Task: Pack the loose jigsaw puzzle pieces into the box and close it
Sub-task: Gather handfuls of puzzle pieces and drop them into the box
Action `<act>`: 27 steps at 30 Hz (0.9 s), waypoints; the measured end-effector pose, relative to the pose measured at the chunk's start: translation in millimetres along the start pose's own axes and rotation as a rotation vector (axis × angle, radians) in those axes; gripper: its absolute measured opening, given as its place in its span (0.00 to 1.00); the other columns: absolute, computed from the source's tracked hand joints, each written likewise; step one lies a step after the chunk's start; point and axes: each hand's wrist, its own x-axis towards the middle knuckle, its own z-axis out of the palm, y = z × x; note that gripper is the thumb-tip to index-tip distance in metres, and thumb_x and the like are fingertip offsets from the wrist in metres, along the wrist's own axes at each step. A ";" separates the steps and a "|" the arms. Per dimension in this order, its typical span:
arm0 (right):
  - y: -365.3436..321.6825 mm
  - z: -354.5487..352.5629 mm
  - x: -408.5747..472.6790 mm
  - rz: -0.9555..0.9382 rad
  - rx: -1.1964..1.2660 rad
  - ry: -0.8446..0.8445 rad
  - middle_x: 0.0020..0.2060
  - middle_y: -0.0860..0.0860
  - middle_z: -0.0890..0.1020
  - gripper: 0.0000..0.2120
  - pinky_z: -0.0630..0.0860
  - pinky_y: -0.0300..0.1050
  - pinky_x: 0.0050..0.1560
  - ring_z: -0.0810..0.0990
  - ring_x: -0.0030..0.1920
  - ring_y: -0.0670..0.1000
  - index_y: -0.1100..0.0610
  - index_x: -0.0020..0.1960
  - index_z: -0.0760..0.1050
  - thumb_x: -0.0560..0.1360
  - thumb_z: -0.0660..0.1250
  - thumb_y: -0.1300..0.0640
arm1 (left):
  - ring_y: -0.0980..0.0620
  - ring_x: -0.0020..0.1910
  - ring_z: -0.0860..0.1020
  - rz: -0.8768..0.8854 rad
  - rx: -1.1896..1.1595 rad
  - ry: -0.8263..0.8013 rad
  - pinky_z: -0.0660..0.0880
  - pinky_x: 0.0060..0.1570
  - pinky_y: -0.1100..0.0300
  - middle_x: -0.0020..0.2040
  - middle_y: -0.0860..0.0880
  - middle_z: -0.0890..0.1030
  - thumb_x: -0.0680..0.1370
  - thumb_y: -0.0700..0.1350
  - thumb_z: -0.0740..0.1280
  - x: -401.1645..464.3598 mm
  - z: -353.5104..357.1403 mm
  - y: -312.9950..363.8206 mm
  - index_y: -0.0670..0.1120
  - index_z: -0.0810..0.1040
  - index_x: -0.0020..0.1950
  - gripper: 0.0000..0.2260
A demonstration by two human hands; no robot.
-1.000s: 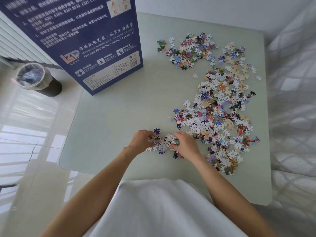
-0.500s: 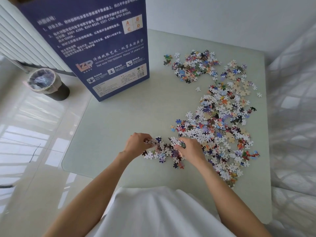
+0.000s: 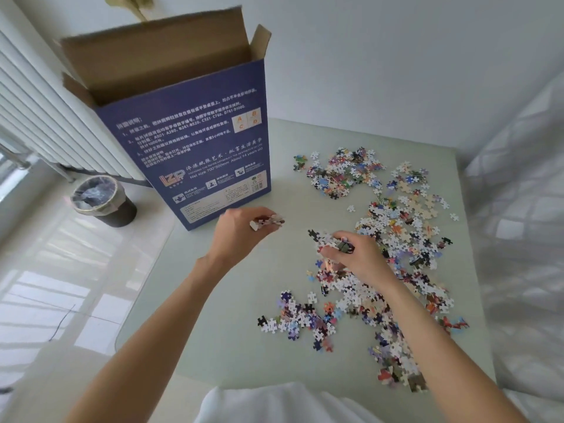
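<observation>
- In the head view, the left hand [image 3: 241, 230] is gripping a small bunch of puzzle pieces [image 3: 266, 221] in curled fingers, raised above the table [image 3: 213, 300] just in front of the box [image 3: 195, 154].
- The right hand [image 3: 357, 257] is clutching another clump of pieces [image 3: 332, 243] with its fingers bent around them, at the near-left edge of the big scatter.
- The box is standing upright on the far-left part of the table, its blue printed side facing the camera and its brown top flaps [image 3: 152, 50] standing open.
- Loose pieces [image 3: 396, 239] are lying spread over the right half of the table, with a separate patch [image 3: 341, 172] farther back and a smaller cluster [image 3: 299, 322] nearer the person, between the two forearms.
- A lined waste bin [image 3: 102, 199] is sitting on the floor to the left of the table, beside a white radiator [image 3: 39, 117].
- A white garment [image 3: 274, 404] is filling the bottom edge of the view.
</observation>
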 end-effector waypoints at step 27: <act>-315.2 -12.0 194.9 -0.852 -0.573 -0.044 0.47 0.52 0.83 0.14 0.76 0.48 0.47 0.79 0.46 0.51 0.55 0.55 0.80 0.71 0.72 0.53 | 0.49 0.44 0.79 -0.166 0.356 0.314 0.74 0.46 0.60 0.47 0.47 0.84 0.71 0.48 0.73 138.2 -203.7 -17.5 0.47 0.81 0.55 0.13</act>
